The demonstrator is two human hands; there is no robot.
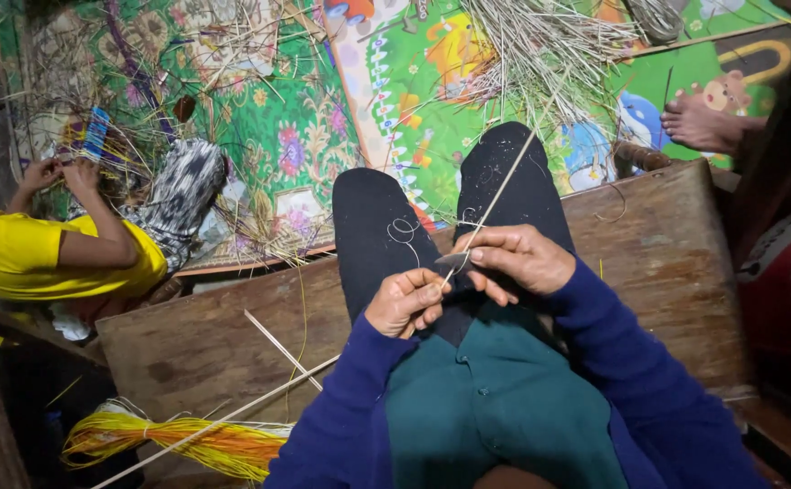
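A thin pale cane strip (pixel 495 201) is running up over the wooden bench (pixel 667 263), with the right hand (pixel 518 261) pinching it against a small blade (pixel 453 260) and the left hand (pixel 405 301) gripping it just below. Yellow fibre bundle (pixel 187 439) is lying off the bench's near-left corner.

Wooden platform (pixel 667 263) under the seated person's legs (pixel 386 235); floor mat (pixel 278 109) beyond at 12 o'clock. Fibre bundle (pixel 187 441) at 8 o'clock, second person (pixel 60 249) at 9, loose reed pile (pixel 540 45) at 1.
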